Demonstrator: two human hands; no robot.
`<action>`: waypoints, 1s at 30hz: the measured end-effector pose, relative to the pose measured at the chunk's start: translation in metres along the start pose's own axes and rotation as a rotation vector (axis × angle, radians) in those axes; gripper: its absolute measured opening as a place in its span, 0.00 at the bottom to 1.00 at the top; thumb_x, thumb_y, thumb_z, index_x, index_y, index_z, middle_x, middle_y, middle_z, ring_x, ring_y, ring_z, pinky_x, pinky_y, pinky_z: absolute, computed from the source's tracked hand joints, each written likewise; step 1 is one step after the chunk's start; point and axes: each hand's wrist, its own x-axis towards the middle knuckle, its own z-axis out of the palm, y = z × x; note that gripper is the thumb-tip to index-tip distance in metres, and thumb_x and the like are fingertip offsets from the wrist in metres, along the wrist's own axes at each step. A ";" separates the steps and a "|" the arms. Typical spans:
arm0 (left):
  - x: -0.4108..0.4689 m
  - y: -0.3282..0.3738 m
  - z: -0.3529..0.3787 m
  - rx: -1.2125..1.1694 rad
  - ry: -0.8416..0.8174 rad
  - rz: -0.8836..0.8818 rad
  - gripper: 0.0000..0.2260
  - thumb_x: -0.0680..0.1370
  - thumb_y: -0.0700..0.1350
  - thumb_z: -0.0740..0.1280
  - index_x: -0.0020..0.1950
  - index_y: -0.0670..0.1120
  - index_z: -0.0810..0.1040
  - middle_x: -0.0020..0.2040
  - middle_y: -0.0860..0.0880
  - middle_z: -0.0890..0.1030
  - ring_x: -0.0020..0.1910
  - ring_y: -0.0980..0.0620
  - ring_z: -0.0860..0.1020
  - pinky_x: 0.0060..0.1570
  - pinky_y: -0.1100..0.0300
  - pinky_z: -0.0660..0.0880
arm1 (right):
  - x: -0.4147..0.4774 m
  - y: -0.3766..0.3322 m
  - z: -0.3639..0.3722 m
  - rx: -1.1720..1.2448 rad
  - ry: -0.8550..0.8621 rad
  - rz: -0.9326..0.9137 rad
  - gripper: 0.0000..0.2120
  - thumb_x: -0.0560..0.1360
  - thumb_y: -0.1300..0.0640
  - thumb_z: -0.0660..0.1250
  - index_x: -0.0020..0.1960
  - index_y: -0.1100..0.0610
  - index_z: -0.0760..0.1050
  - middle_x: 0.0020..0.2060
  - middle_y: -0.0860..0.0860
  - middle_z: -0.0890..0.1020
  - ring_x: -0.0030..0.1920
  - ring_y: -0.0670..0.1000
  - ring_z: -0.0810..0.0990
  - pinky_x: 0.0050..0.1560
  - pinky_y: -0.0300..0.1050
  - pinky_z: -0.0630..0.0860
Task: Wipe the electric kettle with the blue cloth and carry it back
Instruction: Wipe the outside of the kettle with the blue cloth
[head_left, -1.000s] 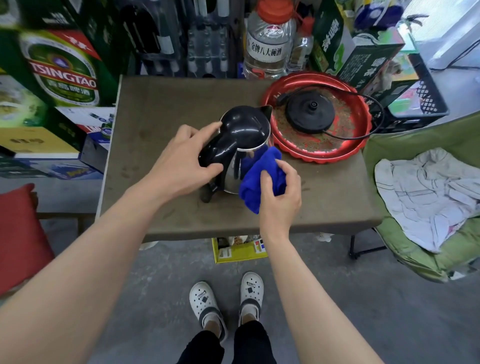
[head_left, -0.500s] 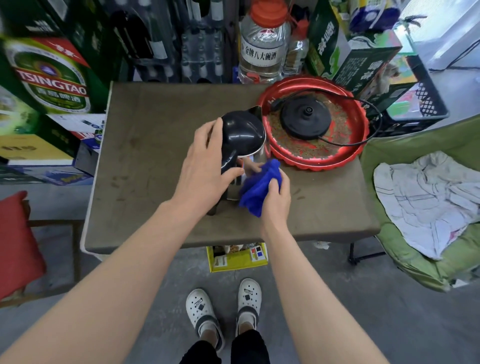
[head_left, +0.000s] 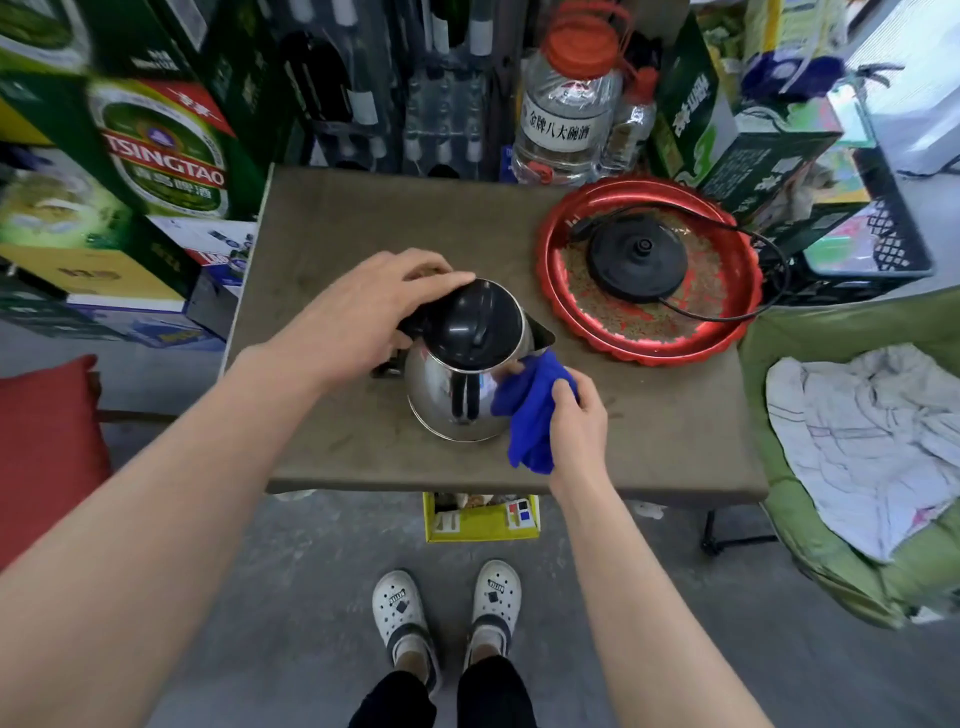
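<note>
A steel electric kettle (head_left: 447, 395) with a black lid stands on the brown table (head_left: 363, 218), near its front edge. My left hand (head_left: 374, 306) grips the kettle's black handle at the left and hides most of it. My right hand (head_left: 576, 410) holds a bunched blue cloth (head_left: 535, 410) pressed against the kettle's right side, just under the spout. The kettle's black round base (head_left: 636, 257) with its cord lies in a red tray (head_left: 727, 322) at the table's back right.
Large clear bottles (head_left: 566, 104) and green beer cartons (head_left: 156, 150) crowd the table's back and left. A green chair with a white cloth (head_left: 872, 441) stands at the right. A yellow box (head_left: 480, 519) sits under the table, near my white shoes.
The kettle has turned, with its handle now at the left and its steel side facing me. My left hand shifted with the handle. The cloth has moved to the kettle's right flank.
</note>
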 end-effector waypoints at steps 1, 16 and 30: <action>-0.002 -0.001 -0.003 0.048 0.006 0.015 0.45 0.64 0.32 0.75 0.75 0.58 0.63 0.69 0.52 0.69 0.64 0.46 0.70 0.65 0.49 0.69 | -0.008 -0.008 0.004 0.011 0.009 -0.087 0.12 0.81 0.54 0.59 0.53 0.40 0.79 0.54 0.49 0.85 0.55 0.54 0.82 0.61 0.56 0.77; -0.016 0.062 0.025 -0.004 0.185 -0.247 0.44 0.64 0.51 0.79 0.75 0.43 0.63 0.73 0.41 0.67 0.74 0.40 0.62 0.75 0.50 0.57 | -0.007 -0.049 -0.009 -0.011 -0.254 -0.256 0.14 0.84 0.62 0.60 0.56 0.45 0.79 0.43 0.36 0.85 0.44 0.37 0.82 0.47 0.34 0.78; -0.018 0.063 0.020 -0.309 0.167 -0.552 0.43 0.73 0.51 0.69 0.79 0.49 0.45 0.80 0.47 0.44 0.79 0.45 0.51 0.74 0.47 0.59 | -0.023 -0.020 0.028 -0.014 -0.110 -0.248 0.15 0.81 0.52 0.64 0.67 0.44 0.77 0.63 0.40 0.81 0.65 0.45 0.77 0.68 0.47 0.74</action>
